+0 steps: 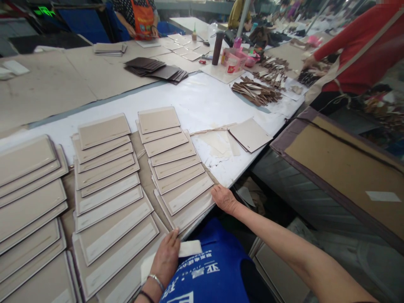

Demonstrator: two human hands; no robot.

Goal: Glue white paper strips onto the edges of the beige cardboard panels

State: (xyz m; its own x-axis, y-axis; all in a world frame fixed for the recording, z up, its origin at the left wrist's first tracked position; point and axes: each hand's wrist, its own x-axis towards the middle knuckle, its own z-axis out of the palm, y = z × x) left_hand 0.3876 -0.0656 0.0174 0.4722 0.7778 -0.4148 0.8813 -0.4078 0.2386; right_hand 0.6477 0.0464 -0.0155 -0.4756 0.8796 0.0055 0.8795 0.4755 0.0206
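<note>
A: Where is the left hand (166, 257)?

B: At the near edge of the table (202, 101), palm down, fingers straight and together. It lies flat on a white strip (190, 248) and grips nothing. Its fingertips touch the bottom panel of the right row (176, 168).

A: And the right hand (223, 198)?

B: It rests on the outer corner of that same row, on its lowest panels. The fingers bend over the edge, but it cannot be told whether they pinch a panel or only press on it.

A: How do the panels lie?

B: In three rows of beige panels, each overlapping the next like shingles: the right row, a middle row (107, 185) and a left row (28, 202). A single panel (249, 134) lies apart, to the right.

A: Anything beyond?

B: Dark panels (158, 69), a heap of brown strips (257, 90) and a bottle (217, 48). A co-worker's hand (309, 63) reaches in at the far right.
</note>
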